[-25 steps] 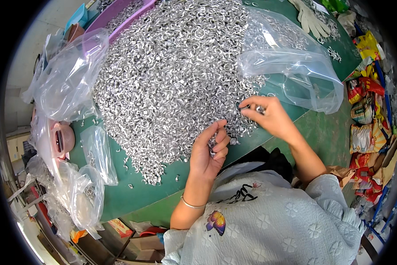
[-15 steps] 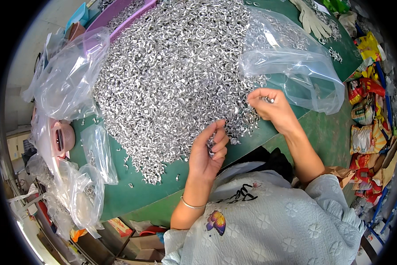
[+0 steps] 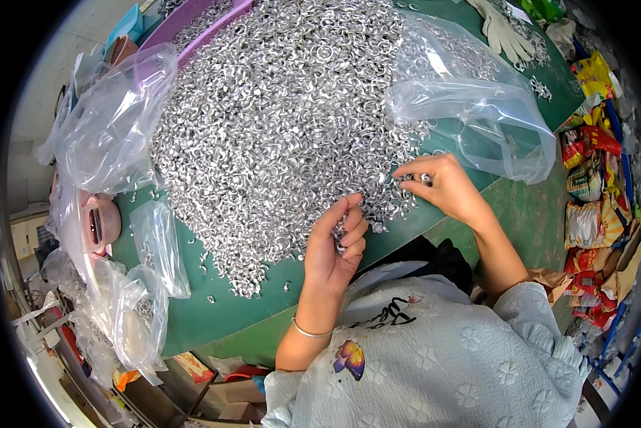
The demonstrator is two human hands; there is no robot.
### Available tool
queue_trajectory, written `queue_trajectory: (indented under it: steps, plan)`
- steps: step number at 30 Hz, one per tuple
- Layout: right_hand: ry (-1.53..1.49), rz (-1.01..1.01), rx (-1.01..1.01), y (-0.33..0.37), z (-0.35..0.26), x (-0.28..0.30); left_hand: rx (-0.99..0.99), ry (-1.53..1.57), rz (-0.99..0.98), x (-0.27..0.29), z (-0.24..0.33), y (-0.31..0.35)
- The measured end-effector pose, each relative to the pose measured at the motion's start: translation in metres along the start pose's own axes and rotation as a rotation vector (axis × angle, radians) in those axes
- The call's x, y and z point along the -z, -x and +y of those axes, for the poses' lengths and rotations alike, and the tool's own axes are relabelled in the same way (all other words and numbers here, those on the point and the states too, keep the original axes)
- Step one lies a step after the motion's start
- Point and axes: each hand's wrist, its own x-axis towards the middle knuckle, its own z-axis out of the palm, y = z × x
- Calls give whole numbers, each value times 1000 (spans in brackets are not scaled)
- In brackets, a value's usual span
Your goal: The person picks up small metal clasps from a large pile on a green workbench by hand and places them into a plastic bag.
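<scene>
A wide heap of small shiny metal rings [image 3: 278, 128] covers much of the green table [image 3: 235, 314]. My left hand [image 3: 335, 246] rests palm up at the near edge of the heap, its fingers curled around several of these metal rings. Further right, my right hand [image 3: 445, 189] has its thumb and fingers bent over the heap's right edge. A few metal rings show between them. Whether the fingertips also touch rings on the heap is too small to tell.
A clear plastic bag [image 3: 477, 107] lies right of the heap, below a pale glove [image 3: 506, 36]. More clear bags [image 3: 113, 128] hang at the left, near a purple basket [image 3: 167, 32] and a pink basket [image 3: 103, 222]. Colourful packages [image 3: 584, 221] are stacked along the right.
My right hand has come down slightly toward the heap and its thumb and fingers have parted a little, with rings now showing between them. The left hand is nearly still.
</scene>
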Motion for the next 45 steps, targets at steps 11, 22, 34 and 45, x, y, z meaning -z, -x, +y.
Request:
queue_trajectory:
  steps: [11,22,34,45]
  plan:
    - [-957,-31,-390,-5,0,10,0,16,-21,3,1,0]
    - [-333,195,-98,1,12,-2,8,21,-33,2,0,0]
    - [54,262,-226,26,6,28,78,167,-46,-3,-2,-2]
    - [156,353,-103,19,14,9,54,68,-2,-8,-6,-3]
